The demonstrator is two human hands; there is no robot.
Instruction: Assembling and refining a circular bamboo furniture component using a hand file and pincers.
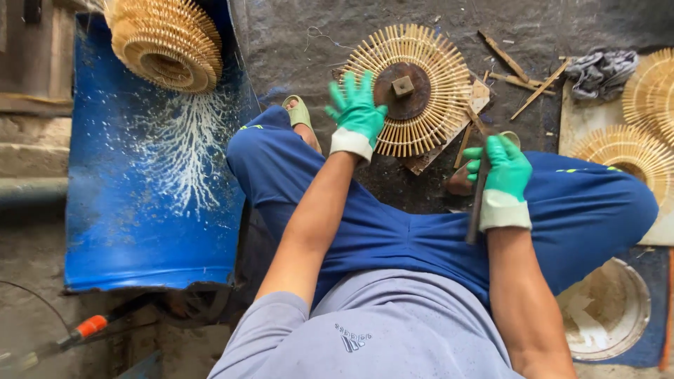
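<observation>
A radial bamboo-stick disc (pixel 414 90) with a dark round centre plate lies on the floor at twelve o'clock, between the seated person's knees. The green-gloved left hand (pixel 357 116), fingers spread and released, touches its rim; the right hand (pixel 502 179) clenches a dark metal rod (pixel 478 200). Wood scraps (pixel 523 74) lie at one o'clock, a blue drum (pixel 151 203) at nine.

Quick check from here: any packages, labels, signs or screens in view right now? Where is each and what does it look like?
No packages, signs or screens in view.
Shirt logo: a small dark printed mark on the grey shirt, bottom centre of the view.
Trouser trim: short yellow-green marks on the blue trousers near the right hand.
</observation>
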